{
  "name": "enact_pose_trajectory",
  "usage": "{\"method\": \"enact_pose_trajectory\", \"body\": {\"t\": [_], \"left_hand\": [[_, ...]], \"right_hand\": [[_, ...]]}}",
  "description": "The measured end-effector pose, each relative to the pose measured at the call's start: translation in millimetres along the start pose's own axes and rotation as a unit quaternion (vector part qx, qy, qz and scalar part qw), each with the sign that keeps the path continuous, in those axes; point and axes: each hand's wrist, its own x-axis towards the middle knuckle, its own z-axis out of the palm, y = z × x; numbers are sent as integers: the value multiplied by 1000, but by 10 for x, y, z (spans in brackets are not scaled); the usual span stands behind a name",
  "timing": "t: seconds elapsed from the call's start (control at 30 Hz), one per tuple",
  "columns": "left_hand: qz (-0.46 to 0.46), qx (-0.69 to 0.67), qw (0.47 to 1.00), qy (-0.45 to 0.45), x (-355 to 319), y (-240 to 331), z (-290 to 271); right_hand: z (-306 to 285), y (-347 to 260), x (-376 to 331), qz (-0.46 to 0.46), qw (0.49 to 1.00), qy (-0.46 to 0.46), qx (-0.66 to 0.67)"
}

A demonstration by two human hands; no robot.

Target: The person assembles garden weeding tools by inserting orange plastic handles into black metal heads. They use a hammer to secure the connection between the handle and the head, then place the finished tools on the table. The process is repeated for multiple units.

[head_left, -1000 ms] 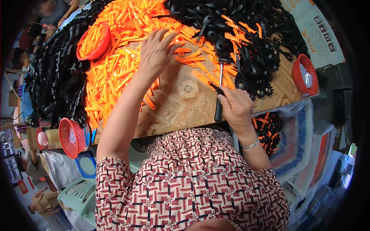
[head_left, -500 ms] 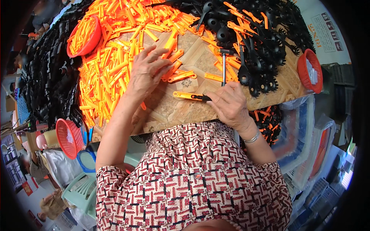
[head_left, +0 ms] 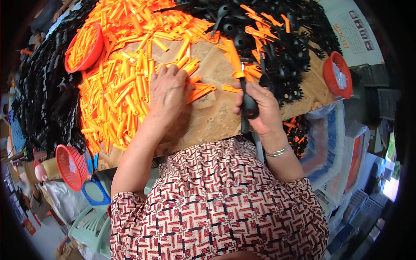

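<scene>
My right hand (head_left: 264,106) is closed around a black kitchen utensil (head_left: 250,108) with an orange handle (head_left: 233,54) pointing up and away. In the same grip is a small hammer, whose dark grip (head_left: 245,126) seems to stick out below the hand; its head is partly hidden behind the orange handle. My left hand (head_left: 169,93) lies palm down at the inner edge of a heap of orange plastic handles (head_left: 123,93). Its fingers curl down beside a few loose orange handles (head_left: 201,92), and the fingertips are hidden.
Black utensil heads (head_left: 288,65), some toothed, are piled at the right, with orange handles among them. Dark pieces (head_left: 43,86) are heaped at the far left. Red baskets stand at the upper left (head_left: 99,50), lower left (head_left: 71,173) and right edge (head_left: 338,80) of the patterned table (head_left: 195,125).
My right hand has turned, swinging the utensil's orange handle from pointing left to pointing up and away, over the hammer. My left hand has lowered and its fingers have curled onto the orange handles.
</scene>
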Motion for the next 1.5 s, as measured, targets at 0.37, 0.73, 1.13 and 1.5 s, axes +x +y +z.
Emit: {"method": "enact_pose_trajectory", "body": {"t": [0.37, 0.73, 1.13, 1.5], "left_hand": [[-88, -380, 912, 127, -9, 32, -381], [-87, -175, 953, 232, 163, -77, -336], [-178, -394, 897, 90, -416, -128, -216], [-227, -359, 902, 72, -929, -178, -327]], "right_hand": [[192, 92, 129, -24, 989, 24, -143], [328, 218, 368, -151, 920, 42, -359], [317, 279, 118, -48, 930, -6, -364], [50, -349, 94, -427, 518, 118, -732]]}}
